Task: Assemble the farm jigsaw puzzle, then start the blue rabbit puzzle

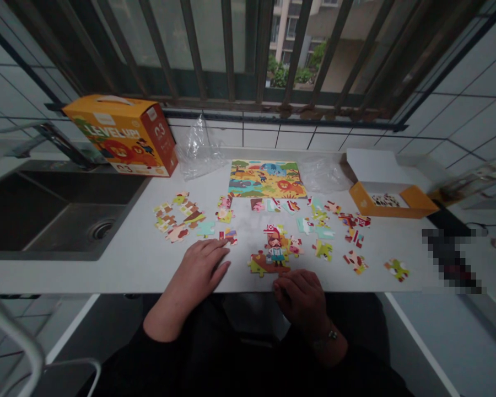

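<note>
Several loose jigsaw pieces lie on the white counter [140, 275]. Just beyond my left hand [202, 267], whose fingers are spread over the counter, is a purple and red piece [228, 237]. My right hand [301, 295] rests at the front edge with its fingers curled together; whether anything is between them is hidden. Touching or nearly touching its fingertips is a joined cluster with a farmer figure [276, 253]. A pig piece [295, 246] sits at the cluster's right. Green and brown pieces [182, 218] lie to the left, and a green piece [397, 269] lies far right.
Behind the pieces lies a colourful animal picture [267, 179]. An orange box [122, 135] stands beside the sink [66, 215] at left, near clear plastic wrapping [200, 151]. More wrapping [322, 173] and an open orange box [417, 201] holding small pieces are at right.
</note>
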The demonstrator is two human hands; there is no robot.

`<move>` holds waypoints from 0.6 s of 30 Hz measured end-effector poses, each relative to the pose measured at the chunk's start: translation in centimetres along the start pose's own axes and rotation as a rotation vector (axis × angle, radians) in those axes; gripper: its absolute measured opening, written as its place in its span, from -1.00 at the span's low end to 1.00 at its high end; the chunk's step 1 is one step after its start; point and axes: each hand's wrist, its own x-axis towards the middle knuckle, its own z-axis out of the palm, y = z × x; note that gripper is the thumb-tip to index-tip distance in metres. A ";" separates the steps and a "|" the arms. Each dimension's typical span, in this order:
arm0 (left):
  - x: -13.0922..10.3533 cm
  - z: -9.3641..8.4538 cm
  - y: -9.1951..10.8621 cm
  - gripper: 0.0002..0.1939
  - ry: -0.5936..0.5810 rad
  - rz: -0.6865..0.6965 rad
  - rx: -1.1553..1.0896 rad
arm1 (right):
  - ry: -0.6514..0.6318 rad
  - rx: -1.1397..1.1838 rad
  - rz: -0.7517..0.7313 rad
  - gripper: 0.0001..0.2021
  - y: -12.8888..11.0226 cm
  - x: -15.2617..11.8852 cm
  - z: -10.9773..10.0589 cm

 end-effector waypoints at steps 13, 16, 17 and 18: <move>0.7 2.0 4.6 -0.75 0.130 0.010 0.031 | -0.002 -0.012 0.016 -0.87 -0.3 0.6 -0.2; 1.2 3.7 6.5 -0.78 0.091 0.063 0.025 | -0.006 -0.013 0.016 -0.88 -0.2 0.5 -0.1; 1.3 4.2 6.9 -0.80 0.072 0.073 0.034 | -0.004 -0.014 0.018 -0.88 -0.2 0.4 -0.1; 1.4 4.5 7.2 -0.81 0.056 0.081 0.042 | -0.006 -0.014 0.021 -0.88 -0.2 0.4 -0.1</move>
